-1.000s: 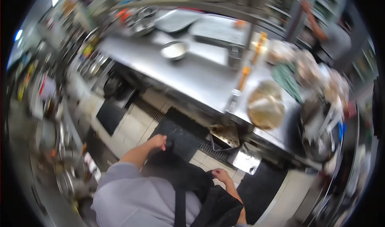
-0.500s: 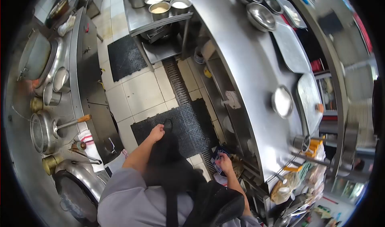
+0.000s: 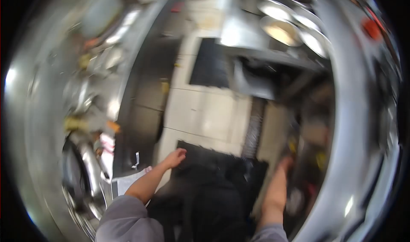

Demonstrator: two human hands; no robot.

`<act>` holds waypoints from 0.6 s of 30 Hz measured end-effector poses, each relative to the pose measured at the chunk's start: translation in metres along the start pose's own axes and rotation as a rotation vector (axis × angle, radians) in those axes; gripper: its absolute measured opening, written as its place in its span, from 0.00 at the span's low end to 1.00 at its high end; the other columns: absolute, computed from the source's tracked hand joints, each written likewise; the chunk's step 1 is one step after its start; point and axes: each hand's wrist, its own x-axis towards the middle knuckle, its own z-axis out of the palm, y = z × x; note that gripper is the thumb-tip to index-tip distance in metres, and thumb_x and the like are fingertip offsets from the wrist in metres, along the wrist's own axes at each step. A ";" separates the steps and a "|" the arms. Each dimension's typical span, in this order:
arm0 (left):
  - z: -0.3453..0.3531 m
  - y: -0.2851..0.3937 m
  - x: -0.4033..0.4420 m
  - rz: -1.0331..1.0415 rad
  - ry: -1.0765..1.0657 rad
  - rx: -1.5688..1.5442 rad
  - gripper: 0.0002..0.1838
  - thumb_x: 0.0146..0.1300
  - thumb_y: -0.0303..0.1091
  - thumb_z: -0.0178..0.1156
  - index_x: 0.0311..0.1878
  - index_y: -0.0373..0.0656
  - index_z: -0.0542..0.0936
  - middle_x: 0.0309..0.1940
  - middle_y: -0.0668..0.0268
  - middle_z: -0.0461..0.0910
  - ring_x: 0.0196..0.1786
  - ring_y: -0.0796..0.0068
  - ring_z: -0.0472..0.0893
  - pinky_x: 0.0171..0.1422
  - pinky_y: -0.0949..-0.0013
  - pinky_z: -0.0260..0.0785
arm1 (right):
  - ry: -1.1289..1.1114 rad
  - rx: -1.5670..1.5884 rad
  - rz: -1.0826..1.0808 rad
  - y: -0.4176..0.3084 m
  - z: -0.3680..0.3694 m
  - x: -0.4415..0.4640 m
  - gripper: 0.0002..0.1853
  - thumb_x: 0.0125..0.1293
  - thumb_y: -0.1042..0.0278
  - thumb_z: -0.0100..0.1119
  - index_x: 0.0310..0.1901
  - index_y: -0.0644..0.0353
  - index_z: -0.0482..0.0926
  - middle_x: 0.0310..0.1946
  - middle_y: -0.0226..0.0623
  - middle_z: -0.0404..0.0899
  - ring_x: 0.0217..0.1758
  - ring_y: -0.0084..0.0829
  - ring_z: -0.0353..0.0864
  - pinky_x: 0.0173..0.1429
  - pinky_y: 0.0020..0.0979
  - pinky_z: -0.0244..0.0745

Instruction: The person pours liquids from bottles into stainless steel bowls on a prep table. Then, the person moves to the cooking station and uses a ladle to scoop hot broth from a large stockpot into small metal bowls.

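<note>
My left hand (image 3: 175, 158) is held out over the black floor mat (image 3: 205, 161), its fingers loosely bent and a little apart, with nothing visible in them. On the other side, my right hand (image 3: 286, 163) reaches toward the shelf (image 3: 314, 131) under the steel counter. Motion blur smears its fingers, and I cannot make out whether they touch or hold anything. Blurred yellow items (image 3: 321, 160) are beside it on the shelf.
A steel table (image 3: 239, 37) ahead carries several metal bowls (image 3: 279, 30). A long steel counter (image 3: 346, 126) runs along my right. To the left is a cooking line with a dark pan (image 3: 74, 169) and a red-striped cloth (image 3: 106, 150). Pale tiles (image 3: 205, 107) cover the floor.
The view has swung, so the table with bowls appears nearer and further right. My right arm now stretches forward to the shelf; the dark blue box seen by that hand earlier no longer shows.
</note>
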 end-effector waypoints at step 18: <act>0.016 0.013 -0.037 -0.205 -0.132 0.034 0.22 0.72 0.43 0.54 0.62 0.40 0.75 0.51 0.59 0.82 0.51 0.71 0.81 0.56 0.66 0.73 | 0.322 0.108 0.223 -0.115 -0.002 -0.058 0.35 0.71 0.41 0.54 0.62 0.69 0.73 0.62 0.51 0.76 0.64 0.44 0.75 0.68 0.37 0.69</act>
